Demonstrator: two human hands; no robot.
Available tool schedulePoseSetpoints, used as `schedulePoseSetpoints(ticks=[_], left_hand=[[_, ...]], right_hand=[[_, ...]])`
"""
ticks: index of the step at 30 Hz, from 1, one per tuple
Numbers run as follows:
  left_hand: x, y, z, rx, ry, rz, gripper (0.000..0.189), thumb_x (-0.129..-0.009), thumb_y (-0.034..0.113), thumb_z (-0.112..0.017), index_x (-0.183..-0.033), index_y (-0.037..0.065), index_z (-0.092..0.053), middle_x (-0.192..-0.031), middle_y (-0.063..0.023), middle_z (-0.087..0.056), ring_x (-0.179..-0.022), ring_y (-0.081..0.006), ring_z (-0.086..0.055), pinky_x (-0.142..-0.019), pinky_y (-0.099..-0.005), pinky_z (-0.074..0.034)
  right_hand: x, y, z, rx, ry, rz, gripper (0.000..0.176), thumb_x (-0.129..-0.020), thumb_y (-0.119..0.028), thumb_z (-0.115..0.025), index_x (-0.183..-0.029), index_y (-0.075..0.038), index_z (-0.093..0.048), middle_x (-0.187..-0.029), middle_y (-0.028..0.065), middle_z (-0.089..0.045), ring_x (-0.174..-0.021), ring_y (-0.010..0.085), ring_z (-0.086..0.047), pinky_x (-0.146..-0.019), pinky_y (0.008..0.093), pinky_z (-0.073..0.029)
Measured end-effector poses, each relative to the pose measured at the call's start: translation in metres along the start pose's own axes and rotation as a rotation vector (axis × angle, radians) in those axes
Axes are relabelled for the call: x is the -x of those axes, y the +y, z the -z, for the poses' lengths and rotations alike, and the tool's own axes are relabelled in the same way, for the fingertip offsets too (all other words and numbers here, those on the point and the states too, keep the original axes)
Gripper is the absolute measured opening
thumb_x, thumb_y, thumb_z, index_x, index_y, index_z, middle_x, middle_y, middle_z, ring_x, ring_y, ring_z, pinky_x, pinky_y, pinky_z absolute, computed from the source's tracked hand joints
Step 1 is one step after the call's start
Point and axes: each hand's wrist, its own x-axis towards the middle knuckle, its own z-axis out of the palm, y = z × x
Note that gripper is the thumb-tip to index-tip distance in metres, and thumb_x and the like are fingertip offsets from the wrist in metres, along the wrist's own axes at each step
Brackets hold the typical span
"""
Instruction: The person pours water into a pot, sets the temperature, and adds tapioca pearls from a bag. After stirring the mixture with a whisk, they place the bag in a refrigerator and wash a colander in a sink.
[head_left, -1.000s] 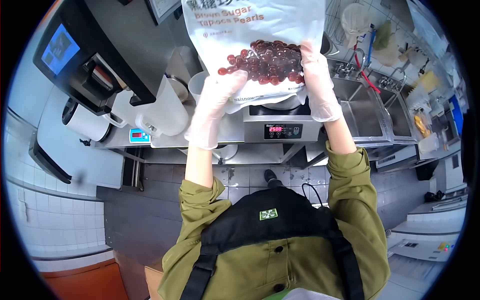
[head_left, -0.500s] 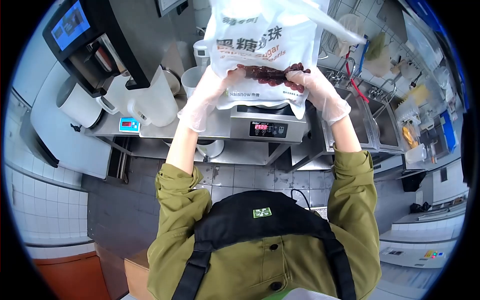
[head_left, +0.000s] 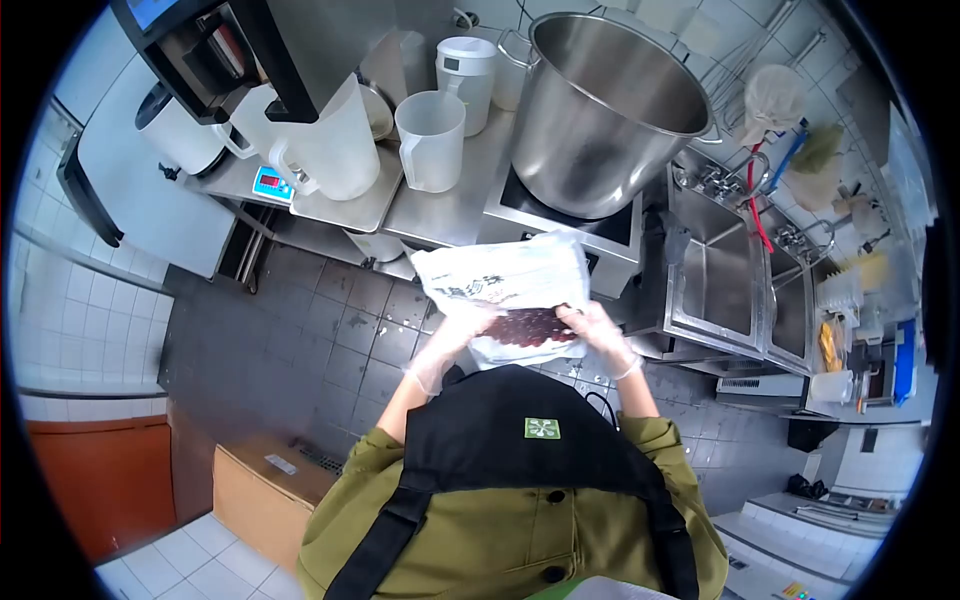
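Note:
A white bag of tapioca pearls [head_left: 510, 275] with dark lettering and a picture of dark red-brown pearls is held low, in front of the black apron. My left hand [head_left: 458, 335], in a clear glove, is closed on its left side. On the opposite side my right hand [head_left: 595, 335], also gloved, grips the bag with the thumb on the front. The fingers behind the bag are hidden. Beyond the bag, a large steel pot [head_left: 600, 140] stands uncovered on an induction cooker [head_left: 610, 245]. The visible part of its inside shows bare metal.
Translucent measuring jugs [head_left: 432, 145] and a white lidded container [head_left: 466, 75] stand on the steel counter [head_left: 420, 215]. A small blue scale [head_left: 272, 184] sits at left, near a dispensing machine [head_left: 225, 60]. Sinks [head_left: 715, 265] lie right. A cardboard box [head_left: 265, 495] rests on the floor.
Both hands have brought the bag down and back towards my body, from above the cooker to before the apron. The steel pot has come into plain view.

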Motion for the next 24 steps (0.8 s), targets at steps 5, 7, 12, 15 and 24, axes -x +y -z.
schedulePoseSetpoints(ticks=[5, 7, 12, 15, 24], left_hand=[[0.003, -0.009, 0.018, 0.259, 0.325, -0.08, 0.029, -0.081, 0.021, -0.056, -0.1, 0.0, -0.057, -0.085, -0.0052, -0.06, -0.076, -0.0133, -0.057, -0.065, -0.0263, -0.045], [-0.005, -0.001, 0.021, 0.348, 0.354, -0.072, 0.036, -0.08, 0.016, -0.061, -0.11, -0.003, -0.052, -0.1, -0.0066, -0.058, -0.087, -0.0147, -0.055, -0.076, -0.0273, -0.045], [-0.018, 0.02, 0.01, -0.072, 0.153, -0.096, 0.029, -0.08, 0.015, -0.06, -0.103, -0.003, -0.056, -0.092, -0.0069, -0.059, -0.082, -0.0146, -0.055, -0.073, -0.0274, -0.046], [-0.022, 0.01, 0.01, -0.263, 0.186, -0.136, 0.024, -0.08, 0.011, -0.058, -0.099, -0.004, -0.057, -0.087, -0.0077, -0.06, -0.081, -0.0143, -0.054, -0.072, -0.0282, -0.046], [-0.003, 0.006, 0.013, -0.387, 0.067, 0.071, 0.026, -0.08, 0.018, -0.059, -0.098, 0.0, -0.062, -0.088, -0.0079, -0.065, -0.083, -0.0129, -0.058, -0.076, -0.0263, -0.046]], right_hand=[[-0.034, 0.033, -0.007, -0.072, -0.012, 0.098, 0.04, -0.091, -0.034, -0.047, -0.098, 0.002, -0.061, -0.087, 0.0022, -0.061, -0.08, 0.0079, -0.053, -0.072, 0.0244, -0.045], [-0.04, 0.008, -0.012, -0.287, 0.003, 0.017, 0.042, -0.092, -0.035, -0.044, -0.099, 0.003, -0.06, -0.086, 0.0044, -0.062, -0.074, 0.009, -0.057, -0.066, 0.024, -0.047], [-0.046, -0.021, 0.0, -0.32, 0.107, -0.013, 0.037, -0.091, -0.028, -0.045, -0.106, 0.004, -0.056, -0.096, 0.0076, -0.061, -0.08, 0.0115, -0.057, -0.072, 0.0242, -0.046], [-0.057, -0.006, 0.015, -0.179, -0.035, -0.027, 0.035, -0.088, -0.024, -0.051, -0.11, 0.003, -0.055, -0.102, 0.0058, -0.059, -0.094, 0.0113, -0.053, -0.085, 0.0263, -0.042], [-0.056, 0.018, 0.008, -0.005, 0.068, -0.035, 0.04, -0.084, -0.028, -0.058, -0.107, 0.003, -0.051, -0.093, 0.004, -0.055, -0.082, 0.0125, -0.049, -0.072, 0.0265, -0.043]])
